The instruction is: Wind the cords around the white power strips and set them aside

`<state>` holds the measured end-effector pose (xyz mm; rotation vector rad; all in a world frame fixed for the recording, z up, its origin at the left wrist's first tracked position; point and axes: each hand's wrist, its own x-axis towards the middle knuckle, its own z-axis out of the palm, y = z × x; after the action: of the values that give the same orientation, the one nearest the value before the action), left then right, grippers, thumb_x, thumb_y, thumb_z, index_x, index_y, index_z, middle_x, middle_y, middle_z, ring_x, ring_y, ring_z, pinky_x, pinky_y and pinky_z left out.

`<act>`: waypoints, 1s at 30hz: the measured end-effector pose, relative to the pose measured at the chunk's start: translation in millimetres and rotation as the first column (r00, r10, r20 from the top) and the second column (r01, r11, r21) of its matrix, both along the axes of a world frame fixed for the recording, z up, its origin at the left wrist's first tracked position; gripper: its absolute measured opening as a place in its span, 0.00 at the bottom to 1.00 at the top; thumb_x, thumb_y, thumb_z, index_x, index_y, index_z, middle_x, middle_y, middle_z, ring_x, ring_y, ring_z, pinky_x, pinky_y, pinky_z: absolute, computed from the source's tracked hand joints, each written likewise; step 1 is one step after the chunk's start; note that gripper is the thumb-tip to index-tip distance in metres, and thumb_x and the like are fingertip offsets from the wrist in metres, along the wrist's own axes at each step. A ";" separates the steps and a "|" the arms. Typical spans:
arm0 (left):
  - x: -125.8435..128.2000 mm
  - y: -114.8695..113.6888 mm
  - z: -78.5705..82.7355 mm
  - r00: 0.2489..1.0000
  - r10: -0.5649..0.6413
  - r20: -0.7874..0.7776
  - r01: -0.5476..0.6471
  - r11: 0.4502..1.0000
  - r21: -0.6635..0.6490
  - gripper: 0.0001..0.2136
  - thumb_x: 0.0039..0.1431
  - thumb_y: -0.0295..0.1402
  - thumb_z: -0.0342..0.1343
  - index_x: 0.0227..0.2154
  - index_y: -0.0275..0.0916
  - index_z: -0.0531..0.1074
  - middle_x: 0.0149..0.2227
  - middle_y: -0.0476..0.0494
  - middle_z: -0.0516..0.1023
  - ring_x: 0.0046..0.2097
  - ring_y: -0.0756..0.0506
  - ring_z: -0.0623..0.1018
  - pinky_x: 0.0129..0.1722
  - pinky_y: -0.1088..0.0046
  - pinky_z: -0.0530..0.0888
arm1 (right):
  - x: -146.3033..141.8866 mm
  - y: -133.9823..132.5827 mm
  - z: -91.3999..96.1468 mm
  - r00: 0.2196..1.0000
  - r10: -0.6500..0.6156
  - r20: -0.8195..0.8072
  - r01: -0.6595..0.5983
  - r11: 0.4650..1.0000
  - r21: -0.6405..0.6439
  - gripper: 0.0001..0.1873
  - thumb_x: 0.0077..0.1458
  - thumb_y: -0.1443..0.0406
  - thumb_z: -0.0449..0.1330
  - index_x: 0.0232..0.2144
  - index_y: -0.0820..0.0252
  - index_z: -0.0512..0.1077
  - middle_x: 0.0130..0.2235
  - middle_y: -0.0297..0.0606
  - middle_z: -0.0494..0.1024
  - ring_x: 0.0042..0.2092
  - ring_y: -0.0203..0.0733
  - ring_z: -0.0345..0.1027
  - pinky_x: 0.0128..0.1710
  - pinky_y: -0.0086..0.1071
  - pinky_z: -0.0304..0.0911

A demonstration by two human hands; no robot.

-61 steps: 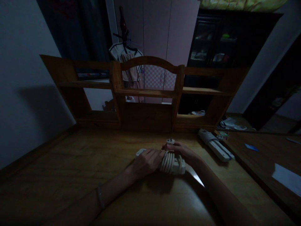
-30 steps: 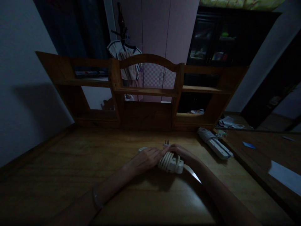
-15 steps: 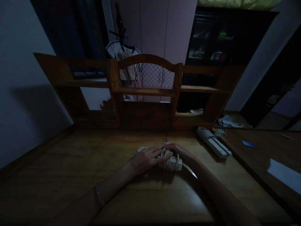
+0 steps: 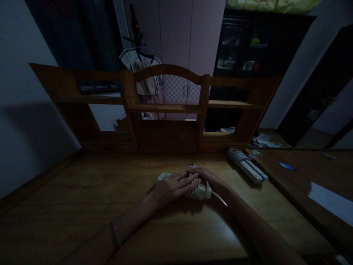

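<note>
Over the table [image 4: 110, 184], left of a second strip [image 4: 252, 171], my left hand [image 4: 171, 187] and right hand [image 4: 207, 178] clasped a power strip [image 4: 204, 193], its wound cord [image 4: 194, 191], seemingly untied in dim light, liable to uncoil if my hold slackened.

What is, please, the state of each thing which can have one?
First power strip: held, cord wound around.
Plug: unplugged, prongs exposed.
Second power strip: lying on desk, cord wound.
Pink wardrobe: doors shut.
Dark cabinet: doors seemingly shut.
Clothes: hanging.
White paper: lying flat.
Blue card: lying flat.
</note>
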<state>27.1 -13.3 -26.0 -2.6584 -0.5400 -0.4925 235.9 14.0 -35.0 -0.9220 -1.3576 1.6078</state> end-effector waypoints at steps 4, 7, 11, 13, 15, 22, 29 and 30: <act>0.7 0.2 -0.1 0.992 0.060 0.111 -0.053 0.997 -0.062 0.27 0.64 0.26 0.46 0.64 0.46 0.48 0.65 0.46 0.54 0.63 0.42 0.60 0.54 0.65 0.69 | -0.5 0.6 8.7 0.988 -0.065 -0.140 0.063 0.998 -0.019 0.20 0.53 0.54 0.59 0.46 0.55 0.71 0.46 0.39 0.75 0.49 0.46 0.68 0.49 0.39 0.63; -2.0 5.2 -0.5 0.944 0.209 0.257 -0.170 0.972 -0.164 0.30 0.62 0.30 0.51 0.64 0.46 0.46 0.65 0.43 0.52 0.60 0.43 0.65 0.52 0.68 0.71 | -1.7 4.2 13.3 0.952 -0.200 -0.231 0.207 0.978 0.007 0.25 0.55 0.50 0.56 0.51 0.55 0.66 0.49 0.41 0.73 0.51 0.47 0.66 0.50 0.41 0.62; -10.0 14.7 -0.2 0.859 0.345 0.378 -0.276 0.934 -0.227 0.33 0.59 0.31 0.56 0.64 0.48 0.48 0.65 0.42 0.53 0.58 0.41 0.68 0.48 0.70 0.72 | -4.6 2.6 13.6 0.969 -0.199 -0.148 0.222 0.963 0.155 0.23 0.56 0.52 0.57 0.52 0.52 0.66 0.51 0.40 0.70 0.52 0.47 0.64 0.49 0.42 0.64; -13.6 18.2 0.0 0.841 0.361 0.404 -0.287 0.929 -0.234 0.32 0.59 0.31 0.56 0.64 0.49 0.49 0.65 0.43 0.54 0.58 0.41 0.68 0.49 0.70 0.72 | -7.2 -2.6 14.2 0.985 -0.145 -0.095 0.165 0.950 0.265 0.24 0.56 0.54 0.58 0.54 0.51 0.64 0.52 0.39 0.69 0.53 0.47 0.63 0.51 0.42 0.63; -15.7 20.4 -0.2 0.837 0.366 0.408 -0.287 0.927 -0.242 0.32 0.59 0.31 0.55 0.64 0.49 0.49 0.65 0.44 0.55 0.58 0.41 0.68 0.49 0.70 0.72 | -10.0 -8.3 15.7 0.991 -0.131 -0.025 0.131 0.918 0.373 0.27 0.55 0.57 0.60 0.56 0.50 0.61 0.54 0.38 0.67 0.55 0.46 0.62 0.53 0.41 0.61; -15.0 21.2 -2.2 0.875 0.335 0.350 -0.264 0.935 -0.235 0.33 0.60 0.30 0.52 0.65 0.43 0.43 0.65 0.39 0.52 0.61 0.42 0.65 0.53 0.69 0.69 | -9.5 -10.2 17.7 0.972 -0.189 0.139 0.098 0.867 0.488 0.32 0.52 0.58 0.62 0.58 0.48 0.59 0.56 0.37 0.65 0.55 0.45 0.62 0.48 0.36 0.66; -14.8 19.7 -4.0 0.895 0.336 0.294 -0.291 0.938 -0.188 0.33 0.60 0.25 0.46 0.65 0.33 0.37 0.66 0.34 0.49 0.62 0.43 0.61 0.56 0.69 0.66 | -5.7 -8.1 18.7 0.957 -0.223 0.187 0.101 0.856 0.508 0.31 0.48 0.59 0.66 0.54 0.50 0.62 0.49 0.38 0.69 0.49 0.44 0.66 0.42 0.34 0.68; -14.7 19.5 -4.1 0.899 0.337 0.281 -0.297 0.939 -0.175 0.33 0.60 0.24 0.45 0.65 0.32 0.38 0.66 0.34 0.49 0.63 0.42 0.61 0.56 0.69 0.67 | -5.8 -8.5 18.8 0.955 -0.229 0.189 0.104 0.854 0.509 0.31 0.47 0.59 0.67 0.53 0.50 0.63 0.49 0.38 0.69 0.49 0.45 0.66 0.41 0.33 0.68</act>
<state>12.4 6.2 -30.0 -2.5477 -1.1137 -0.7982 230.2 5.5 -16.3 -0.9047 -1.7029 0.9578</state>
